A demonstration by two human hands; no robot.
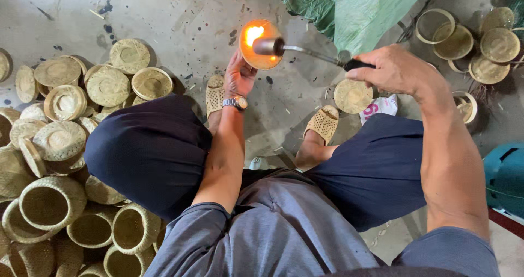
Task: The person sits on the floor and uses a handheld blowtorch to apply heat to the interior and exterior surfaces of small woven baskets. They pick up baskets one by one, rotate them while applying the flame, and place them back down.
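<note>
Head view of a seated person over a concrete floor [180,20]. Upper centre of the frame: the left hand [238,76], wearing a wristwatch [235,102], has its fingers clasped on the lower edge of a small round woven basket [260,45], which glows orange inside. Right of it, the right hand [394,69] has its fingers clenched round the dark handle of a gas torch [305,52]; the torch's metal nozzle points into the basket, flame lit. Left of the frame: a heap of woven baskets and lids [65,146]. Upper right: more round lids [480,42] and a green tarpaulin [355,6].
</note>
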